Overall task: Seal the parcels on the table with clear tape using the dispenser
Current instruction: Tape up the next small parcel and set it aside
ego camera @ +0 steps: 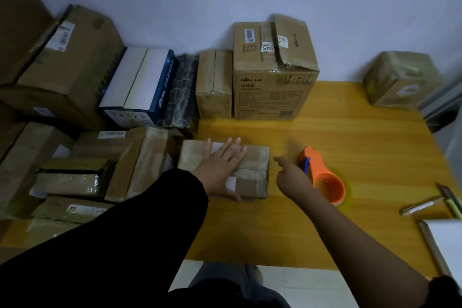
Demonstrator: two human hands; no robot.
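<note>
Where boxes pile up: stacked boxes (75, 70) crowd the left side of the bench (362, 145).
Left hand (221, 170): flat on the parcel (255, 160), fingers straight and spread.
Parcel: taped, lying mid-bench.
Right hand (292, 179): forefinger out, other fingers curled against the dispenser (325, 180); grip cannot be told.
Dispenser: orange, on the bench just right of the parcel.

The parcel (255, 157) lies under the left hand (220, 170). The dispenser (325, 180) stands just right of the right hand (292, 179), on the table (362, 137).
</note>
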